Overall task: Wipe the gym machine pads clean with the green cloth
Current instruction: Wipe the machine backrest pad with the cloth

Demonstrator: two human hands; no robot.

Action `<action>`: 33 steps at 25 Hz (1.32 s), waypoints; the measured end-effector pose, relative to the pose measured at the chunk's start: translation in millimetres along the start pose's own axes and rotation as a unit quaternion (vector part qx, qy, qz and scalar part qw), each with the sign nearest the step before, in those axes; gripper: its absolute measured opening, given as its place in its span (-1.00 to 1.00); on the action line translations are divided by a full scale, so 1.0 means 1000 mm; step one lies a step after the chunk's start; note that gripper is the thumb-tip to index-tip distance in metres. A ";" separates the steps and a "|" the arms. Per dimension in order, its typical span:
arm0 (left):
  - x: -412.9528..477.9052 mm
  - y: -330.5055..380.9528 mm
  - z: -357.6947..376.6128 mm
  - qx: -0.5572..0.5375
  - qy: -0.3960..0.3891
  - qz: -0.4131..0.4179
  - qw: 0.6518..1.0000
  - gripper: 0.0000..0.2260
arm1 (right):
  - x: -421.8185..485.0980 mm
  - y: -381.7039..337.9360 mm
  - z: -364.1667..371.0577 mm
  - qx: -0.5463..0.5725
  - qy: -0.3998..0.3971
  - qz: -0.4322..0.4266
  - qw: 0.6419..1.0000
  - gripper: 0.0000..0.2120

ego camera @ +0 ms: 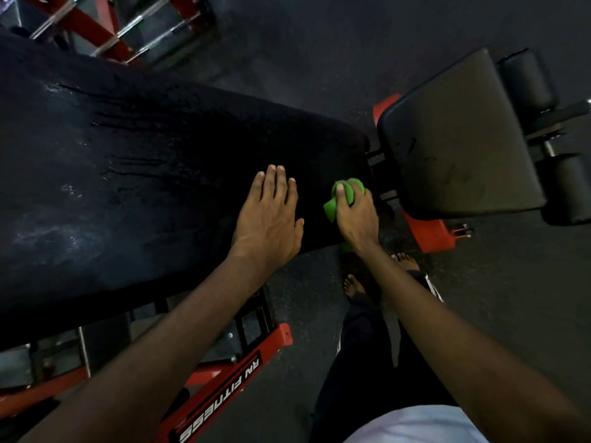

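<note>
A bunched green cloth [331, 208] is clutched in the curled right grip [356, 217] and pressed on the near right end of a long black pad [128, 161]. The left grip [268, 215] is laid flat just beside it, fingers straight, nothing held. A smaller pad [457, 139] is seen farther right.

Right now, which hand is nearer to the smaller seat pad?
Right. The right hand, gripping the green cloth, sits at the end of the long pad nearest the seat pad; the left hand lies flat farther along it.
</note>
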State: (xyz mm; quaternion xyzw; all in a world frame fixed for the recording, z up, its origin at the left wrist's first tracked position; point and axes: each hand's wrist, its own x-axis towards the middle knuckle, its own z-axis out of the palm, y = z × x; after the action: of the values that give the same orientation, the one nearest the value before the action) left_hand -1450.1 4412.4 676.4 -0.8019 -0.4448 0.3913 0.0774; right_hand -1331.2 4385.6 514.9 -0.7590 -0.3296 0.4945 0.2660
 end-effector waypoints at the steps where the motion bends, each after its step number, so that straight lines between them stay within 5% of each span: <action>1: 0.001 0.001 0.000 -0.002 -0.001 -0.005 1.000 -0.36 | -0.001 0.000 -0.001 0.000 -0.015 -0.011 1.000 -0.50; 7: 0.036 0.015 0.000 -0.016 -0.008 -0.046 0.999 -0.40 | -0.037 0.022 -0.004 0.032 -0.020 -0.123 0.992 -0.55; 14: 0.067 0.026 0.015 -0.011 -0.007 0.010 1.000 -0.43 | 0.047 0.028 -0.005 0.014 0.008 0.007 1.000 -0.62; 19: 0.067 0.028 0.022 0.017 0.013 0.013 1.000 -0.42 | -0.015 0.040 -0.008 0.043 -0.032 -0.138 0.989 -0.56; 28: 0.065 0.029 0.024 0.011 0.019 0.002 1.000 -0.44 | 0.052 0.039 0.005 0.032 -0.020 -0.078 0.996 -0.50; 33: 0.079 0.042 0.018 -0.030 0.014 -0.031 0.999 -0.45 | -0.011 0.052 0.000 0.057 -0.019 -0.138 0.989 -0.55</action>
State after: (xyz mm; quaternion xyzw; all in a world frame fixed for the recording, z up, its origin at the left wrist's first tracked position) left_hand -1411.8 4444.5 600.1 -0.7949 -0.4803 0.3638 0.0715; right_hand -1321.6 4343.9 483.3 -0.6800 -0.4074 0.4857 0.3684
